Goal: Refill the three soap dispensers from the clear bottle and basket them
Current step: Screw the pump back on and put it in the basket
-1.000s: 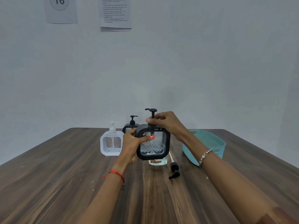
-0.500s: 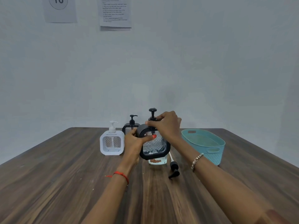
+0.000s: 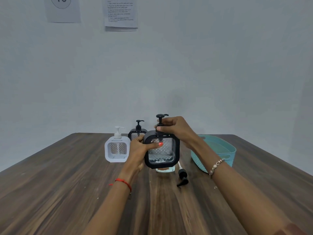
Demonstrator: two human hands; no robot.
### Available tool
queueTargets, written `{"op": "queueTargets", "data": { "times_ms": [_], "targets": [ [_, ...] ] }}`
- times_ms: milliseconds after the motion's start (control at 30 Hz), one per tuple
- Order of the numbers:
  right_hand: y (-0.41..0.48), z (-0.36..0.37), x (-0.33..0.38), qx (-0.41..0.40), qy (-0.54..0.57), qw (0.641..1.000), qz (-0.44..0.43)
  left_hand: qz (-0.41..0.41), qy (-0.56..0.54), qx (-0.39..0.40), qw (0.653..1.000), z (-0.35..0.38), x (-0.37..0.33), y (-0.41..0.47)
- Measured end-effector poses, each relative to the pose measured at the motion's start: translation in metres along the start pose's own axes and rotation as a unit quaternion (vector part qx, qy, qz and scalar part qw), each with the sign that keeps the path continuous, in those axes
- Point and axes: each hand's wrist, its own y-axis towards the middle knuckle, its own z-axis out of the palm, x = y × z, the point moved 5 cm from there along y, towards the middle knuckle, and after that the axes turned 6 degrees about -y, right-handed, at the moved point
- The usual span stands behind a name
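I hold a black-framed soap dispenser [image 3: 161, 152] upright above the table, clear liquid low inside it. My left hand [image 3: 141, 147] grips its left side, thumb across the front. My right hand [image 3: 176, 128] pinches the black pump collar at its top. Directly behind and below it, the clear bottle [image 3: 165, 169] stands on the table, mostly hidden. A second black dispenser [image 3: 136, 133] and a white dispenser [image 3: 116, 148] stand farther left. The teal basket [image 3: 227, 150] sits to the right with nothing visible inside.
A loose black pump with a white tube [image 3: 182, 177] lies on the wooden table [image 3: 67, 192] right of the clear bottle. Printed sheets [image 3: 121, 12] hang on the wall behind.
My right hand has turned around the pump collar, and the pump spout now points right. The held dispenser has swung from angled to facing me squarely. The camera view has drifted slightly upward.
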Motion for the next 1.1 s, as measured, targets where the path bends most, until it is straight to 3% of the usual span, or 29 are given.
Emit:
{"op": "queueTargets", "data": {
  "times_ms": [400, 767, 933, 1100],
  "targets": [
    [-0.006, 0.004, -0.016, -0.141, 0.040, 0.989, 0.004, 0.018, 0.005, -0.027, 0.999, 0.006, 0.013, -0.002],
    [-0.024, -0.040, -0.066, -0.016, 0.070, 0.996, 0.057, -0.004, 0.017, 0.002, 1.000, 0.032, 0.034, 0.004],
    [-0.036, -0.079, -0.080, -0.039, 0.063, 0.993, 0.088, -0.014, 0.003, 0.038, 0.999, 0.065, 0.049, 0.009],
    [-0.035, -0.122, -0.076, -0.085, 0.035, 0.994, 0.065, 0.020, 0.057, 0.070, 0.996, 0.105, 0.057, 0.023]
  ]
}}
